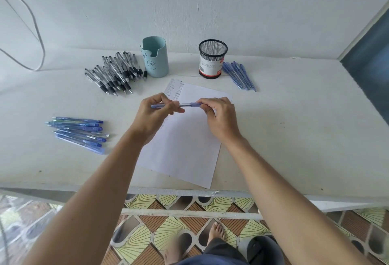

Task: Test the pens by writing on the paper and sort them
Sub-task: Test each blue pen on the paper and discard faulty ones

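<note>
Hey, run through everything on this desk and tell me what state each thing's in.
blue pen: level, gripped by left hand, pinched by right hand.
paper: flat, test marks at its top.
teal cup: upright.
mesh cup: upright, no pens showing.
black pens: piled loose.
left blue pens: lying loose.
right blue pens: lying loose.

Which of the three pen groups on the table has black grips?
The big pile beside the light blue cup; the near-left group and the far-right group are blue.
</note>
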### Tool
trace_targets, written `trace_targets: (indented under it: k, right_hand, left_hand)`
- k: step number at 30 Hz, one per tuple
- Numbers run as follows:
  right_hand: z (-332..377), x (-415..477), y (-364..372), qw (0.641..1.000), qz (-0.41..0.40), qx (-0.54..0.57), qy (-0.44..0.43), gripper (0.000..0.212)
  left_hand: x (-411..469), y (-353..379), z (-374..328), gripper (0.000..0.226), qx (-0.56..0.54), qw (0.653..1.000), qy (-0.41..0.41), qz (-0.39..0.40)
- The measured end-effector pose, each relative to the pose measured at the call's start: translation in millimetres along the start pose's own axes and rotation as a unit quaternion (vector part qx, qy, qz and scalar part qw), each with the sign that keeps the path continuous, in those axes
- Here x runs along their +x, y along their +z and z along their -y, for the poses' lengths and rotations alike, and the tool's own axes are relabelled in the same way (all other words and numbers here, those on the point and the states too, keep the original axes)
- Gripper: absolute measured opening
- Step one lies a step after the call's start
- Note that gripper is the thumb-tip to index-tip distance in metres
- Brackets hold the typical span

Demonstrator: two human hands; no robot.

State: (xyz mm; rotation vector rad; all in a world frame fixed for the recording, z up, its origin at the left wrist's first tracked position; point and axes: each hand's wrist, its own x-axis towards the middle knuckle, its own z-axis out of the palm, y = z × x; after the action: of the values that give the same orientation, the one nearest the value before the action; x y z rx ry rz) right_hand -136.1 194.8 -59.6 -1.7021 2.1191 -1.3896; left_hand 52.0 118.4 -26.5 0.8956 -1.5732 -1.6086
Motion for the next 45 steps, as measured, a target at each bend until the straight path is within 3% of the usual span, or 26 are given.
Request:
trace_targets:
  k: [3,7,10,12,14,21,25,27,29,31,37,43,45]
  right_hand:
    - [0.1,-0.5,-4.0,1.0,-0.008,-0.013,-0.006,0.021]
    - [-4.7,2.4,-8.9,0.994,0.023,-0.033,0.103,0.041]
    - [-6.9,3.0,-18.3,0.98,0.005,-0.064,0.19,0.054]
    - [-10.0,1.6,-23.6,0.974,-0.009,-0.081,0.211,0.051]
    - [-13.9,0.4,-27.2,0.973,-0.01,-0.089,0.215,0.045]
    - [-17.7,5.8,-29.0,0.966,0.019,-0.114,0.233,0.039]
    - [-15.7,8.3,-27.5,0.96,0.035,-0.122,0.251,0.027]
    - [-12.1,10.5,-25.3,0.953,0.053,-0.164,0.25,0.025]
    - [-7.0,13.1,-20.6,0.94,0.085,-0.218,0.247,0.041]
    - [-2.6,15.8,-15.5,0.929,0.114,-0.263,0.232,0.049]
    - [3.3,20.6,-14.9,0.936,0.121,-0.259,0.205,0.025]
    - [-12.5,42.9,-48.0,0.957,0.01,-0.135,0.255,0.015]
    - [-15.9,49.6,-54.5,0.957,0.024,-0.15,0.247,0.017]
  left_hand:
    - [-2.8,4.3,0.4,0.027,0.023,1.0,0.013,0.002]
    - [-2.7,28.3,15.5,0.019,0.176,0.98,0.071,-0.065]
    - [-0.3,54.9,27.9,0.002,0.323,0.928,0.167,-0.083]
    - [5.0,61.8,38.0,0.014,0.429,0.868,0.247,-0.026]
    - [8.9,63.0,44.4,0.036,0.483,0.835,0.265,0.017]
    - [10.1,58.2,41.0,0.068,0.534,0.803,0.247,0.092]
    - [15.8,43.4,32.6,0.056,0.512,0.837,0.193,0.0]
    - [23.8,31.6,27.9,0.047,0.557,0.821,0.119,-0.039]
    - [31.6,20.7,26.8,0.057,0.61,0.792,0.009,0.011]
    - [35.2,16.0,30.7,0.067,0.642,0.763,-0.042,0.068]
    - [33.2,14.8,37.6,0.069,0.663,0.746,-0.025,0.061]
    - [34.9,15.1,38.1,0.07,0.675,0.733,-0.031,0.072]
    - [35.2,15.1,38.2,0.07,0.68,0.729,-0.033,0.07]
